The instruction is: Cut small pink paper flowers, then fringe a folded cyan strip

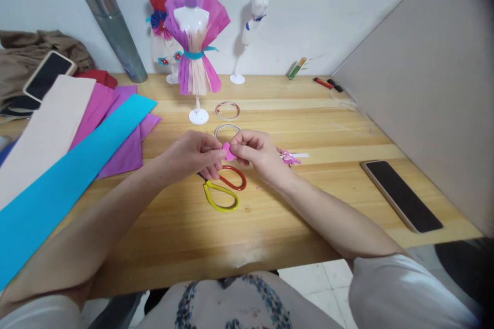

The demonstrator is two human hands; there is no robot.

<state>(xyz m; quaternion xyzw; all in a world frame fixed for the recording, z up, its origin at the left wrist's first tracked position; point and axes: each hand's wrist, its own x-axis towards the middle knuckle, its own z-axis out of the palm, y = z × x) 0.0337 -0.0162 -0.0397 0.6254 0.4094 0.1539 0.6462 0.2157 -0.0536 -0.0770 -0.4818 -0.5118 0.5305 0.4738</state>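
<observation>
Between my two hands, above the middle of the table, is a small pink paper piece [228,152] with a rounded edge. My left hand [200,154] pinches its left side, and my right hand [252,151] pinches it from the right. Below them lie scissors [222,209] with one red and one yellow handle loop; my left hand hides the blades. Pink and white paper scraps [289,157] rest just right of my right hand. Behind my fingers a pale ring [227,126] lies partly covered.
Small mannequins stand along the wall, one in a pink-and-purple paper dress [198,56]. Coloured paper sheets [77,157] cover the left side, near a leaning bottle [116,31] and a phone [50,76]. Another phone [401,195] lies at right. A patterned ring [227,103] sits farther back.
</observation>
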